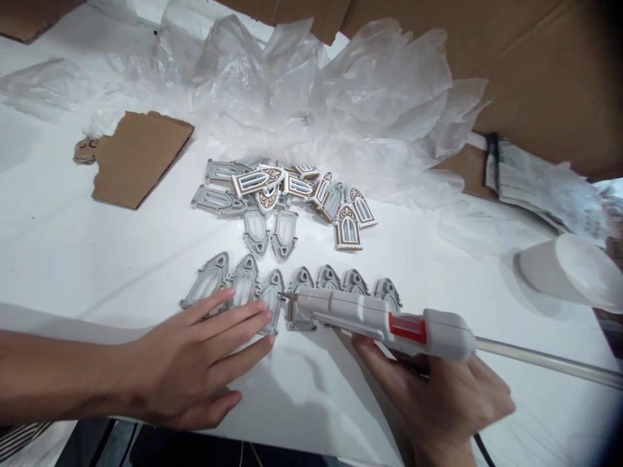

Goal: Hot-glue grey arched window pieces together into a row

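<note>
My right hand [452, 395] is wrapped round the handle of a white glue gun [350, 311] with a red window, a long glue stick coming out of its back. Its nozzle points left, at a grey arched window-shaped piece [272, 301] lying back side up. Fingers stretched out, my left hand [204, 357] rests flat, its fingertips on that piece and on its neighbour [244, 279]. Several like pieces stand in a row across the table, some partly hidden behind the glue gun. Beyond the row lies a pile of the same pieces, some showing white-and-brown ornamented fronts [348, 227].
Crumpled clear plastic bags [379, 84] spread along the back. A torn cardboard piece [141, 155] lies at the left. On the right are a white cup [569, 269] lying on its side and folded newspaper [520, 185]. The white table [121, 266] ends close to me.
</note>
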`<state>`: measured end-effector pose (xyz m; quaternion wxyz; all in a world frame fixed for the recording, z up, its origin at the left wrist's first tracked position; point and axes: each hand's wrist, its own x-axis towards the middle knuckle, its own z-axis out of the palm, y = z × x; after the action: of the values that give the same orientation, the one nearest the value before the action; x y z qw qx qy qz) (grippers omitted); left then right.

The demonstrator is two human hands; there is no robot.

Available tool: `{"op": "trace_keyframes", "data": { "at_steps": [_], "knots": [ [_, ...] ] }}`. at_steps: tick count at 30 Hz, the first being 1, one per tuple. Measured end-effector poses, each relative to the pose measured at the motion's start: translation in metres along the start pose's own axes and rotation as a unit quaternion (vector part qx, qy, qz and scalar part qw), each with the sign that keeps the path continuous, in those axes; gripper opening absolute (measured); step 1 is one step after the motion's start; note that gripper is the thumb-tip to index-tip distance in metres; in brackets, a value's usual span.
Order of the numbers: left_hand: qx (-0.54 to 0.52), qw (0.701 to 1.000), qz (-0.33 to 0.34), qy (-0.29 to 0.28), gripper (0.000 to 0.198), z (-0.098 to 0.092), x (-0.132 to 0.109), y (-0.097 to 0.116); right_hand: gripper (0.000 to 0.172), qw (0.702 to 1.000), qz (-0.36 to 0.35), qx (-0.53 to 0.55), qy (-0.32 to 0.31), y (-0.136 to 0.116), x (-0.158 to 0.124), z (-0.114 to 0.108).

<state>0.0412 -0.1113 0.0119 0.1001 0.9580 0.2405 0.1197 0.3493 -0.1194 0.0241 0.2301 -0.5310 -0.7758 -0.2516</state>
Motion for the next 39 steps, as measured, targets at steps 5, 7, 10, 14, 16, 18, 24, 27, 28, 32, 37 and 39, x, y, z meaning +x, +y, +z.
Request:
{"op": "trace_keyframes", "data": {
  "at_steps": [5, 7, 10, 14, 16, 18, 24, 27, 28, 32, 37, 39],
  "knots": [
    [-0.023, 0.999, -0.039, 0.020, 0.047, 0.0035, -0.0003, 0.0054, 0.037, 1.000, -0.005, -0.005, 0.000, 0.0011, -0.0022, 0.0000],
    [-0.036, 0.998, -0.035, 0.029, 0.044, 0.0048, -0.0010, 0.0062, 0.035, 1.000, -0.005, -0.003, -0.001, 0.0012, -0.0026, 0.0000],
    [-0.035, 0.999, -0.010, 0.016, 0.044, 0.0057, -0.0019, 0.0048, 0.033, 1.000, -0.003, 0.007, -0.008, 0.0003, -0.0021, 0.0010],
    [-0.041, 0.999, 0.004, 0.008, 0.045, 0.0061, -0.0016, 0.0041, 0.037, 1.000, -0.006, -0.006, 0.002, -0.0007, -0.0010, 0.0032],
    [-0.042, 0.999, -0.020, 0.014, 0.046, 0.0060, -0.0008, 0.0053, 0.039, 1.000, -0.007, -0.010, 0.008, -0.0005, -0.0014, 0.0036],
    [-0.036, 0.998, -0.048, 0.013, 0.048, 0.0055, 0.0000, 0.0064, 0.039, 1.000, -0.005, -0.010, 0.007, 0.0000, -0.0024, 0.0032],
    [-0.032, 0.999, -0.027, 0.007, 0.045, 0.0048, 0.0000, 0.0068, 0.039, 1.000, 0.000, -0.003, 0.003, 0.0002, -0.0037, 0.0025],
    [-0.038, 0.999, -0.013, 0.022, 0.041, 0.0053, -0.0003, 0.0064, 0.039, 1.000, -0.003, 0.002, -0.003, -0.0003, -0.0024, 0.0034],
    [-0.038, 0.999, -0.010, 0.026, 0.040, 0.0054, -0.0003, 0.0062, 0.038, 1.000, -0.006, 0.005, -0.005, -0.0003, -0.0020, 0.0036],
    [-0.028, 0.999, 0.008, 0.019, 0.038, 0.0051, -0.0001, 0.0044, 0.034, 1.000, -0.016, 0.019, -0.006, 0.0001, -0.0017, 0.0039],
    [-0.026, 0.999, 0.020, 0.022, 0.038, 0.0059, -0.0007, 0.0022, 0.037, 1.000, -0.016, 0.022, -0.010, -0.0005, -0.0016, 0.0040],
    [-0.025, 0.999, 0.029, 0.018, 0.039, 0.0063, -0.0010, 0.0021, 0.038, 0.999, -0.016, 0.042, -0.014, -0.0015, 0.0008, 0.0038]
  ]
}}
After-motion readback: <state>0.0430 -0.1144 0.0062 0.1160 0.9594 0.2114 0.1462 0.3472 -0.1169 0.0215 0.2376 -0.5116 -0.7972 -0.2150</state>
